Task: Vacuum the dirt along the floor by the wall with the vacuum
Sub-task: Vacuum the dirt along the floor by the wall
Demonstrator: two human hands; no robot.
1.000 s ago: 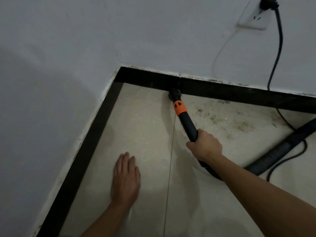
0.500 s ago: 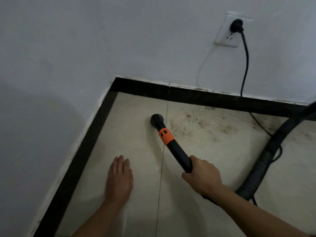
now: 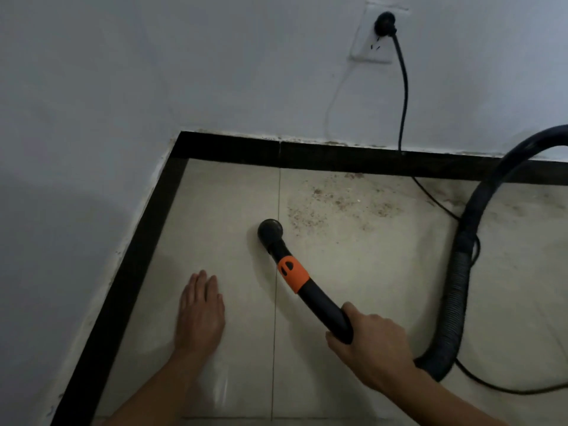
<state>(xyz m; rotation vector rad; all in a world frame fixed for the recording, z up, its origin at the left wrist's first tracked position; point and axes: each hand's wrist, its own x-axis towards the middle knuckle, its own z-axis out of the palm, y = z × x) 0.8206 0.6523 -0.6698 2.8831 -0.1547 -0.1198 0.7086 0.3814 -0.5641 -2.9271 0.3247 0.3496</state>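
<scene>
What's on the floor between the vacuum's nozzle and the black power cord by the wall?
A patch of brownish dirt on pale tile, seen in the head view, between vacuum nozzle and power cord.

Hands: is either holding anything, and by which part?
Right hand grips the vacuum wand at its black rear part, behind the orange collar. Left hand lies flat on the floor, holding nothing.

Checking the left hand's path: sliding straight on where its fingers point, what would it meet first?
Probably bare floor tile, then the black baseboard ahead; the left hand seems to pass left of the vacuum nozzle.
</scene>
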